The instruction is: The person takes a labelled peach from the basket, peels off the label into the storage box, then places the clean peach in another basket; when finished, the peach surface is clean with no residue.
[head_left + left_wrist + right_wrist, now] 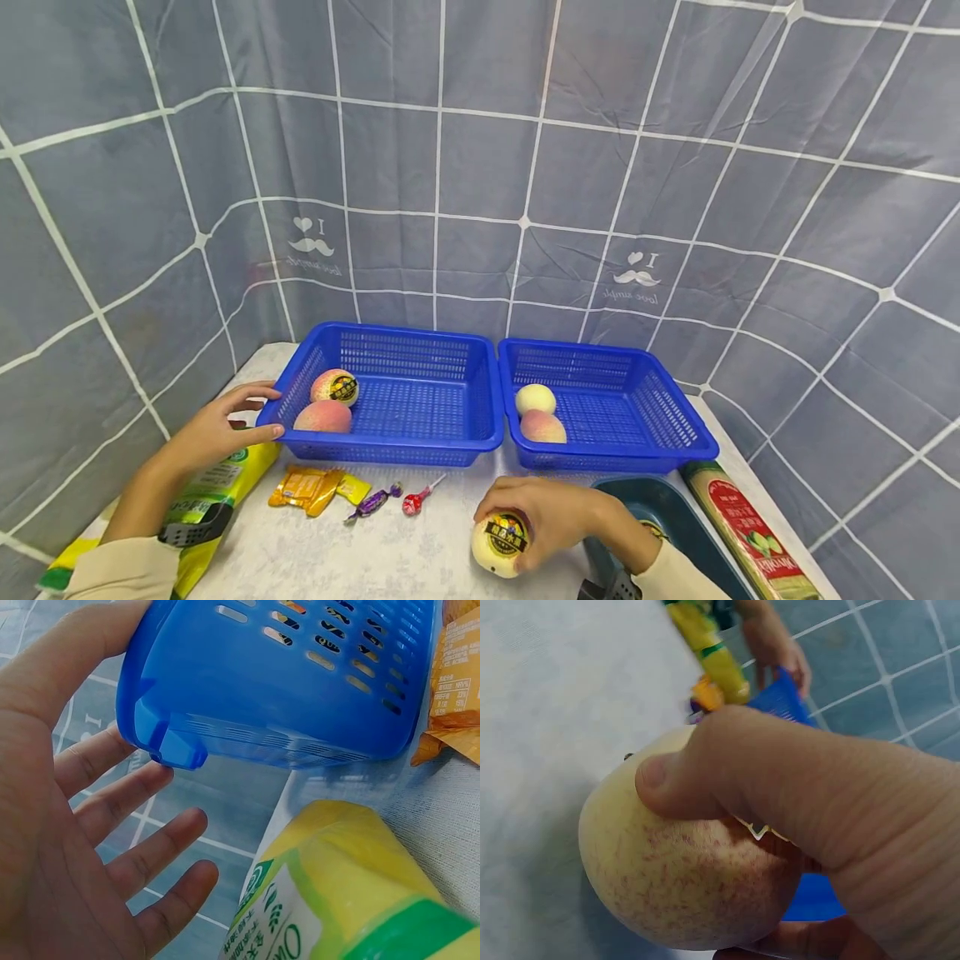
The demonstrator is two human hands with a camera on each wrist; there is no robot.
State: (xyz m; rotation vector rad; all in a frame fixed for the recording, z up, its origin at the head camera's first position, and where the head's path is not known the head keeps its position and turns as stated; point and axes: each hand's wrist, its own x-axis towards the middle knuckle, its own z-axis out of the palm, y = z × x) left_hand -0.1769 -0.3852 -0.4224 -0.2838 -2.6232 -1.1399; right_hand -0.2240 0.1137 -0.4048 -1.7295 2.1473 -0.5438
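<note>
Two blue baskets stand side by side on the white table. The left basket (420, 417) holds two peaches (324, 417), one with a black and yellow sticker. The right basket (637, 417) holds two more peaches (542, 427). My left hand (225, 425) lies open against the left basket's left corner (172, 750), fingers spread and thumb on the rim. My right hand (551, 512) grips a stickered pale peach (498, 546) from above on the table, in front of the right basket. In the right wrist view the thumb presses the peach (682, 885).
A yellow-green packet (217, 492) lies under my left forearm. Orange wrappers (311, 487), a purple candy (375, 502) and a red lollipop (416, 500) lie before the left basket. A dark teal tray (660, 508) and a long red-green box (750, 533) sit at the right. Grey checked cloth walls surround the table.
</note>
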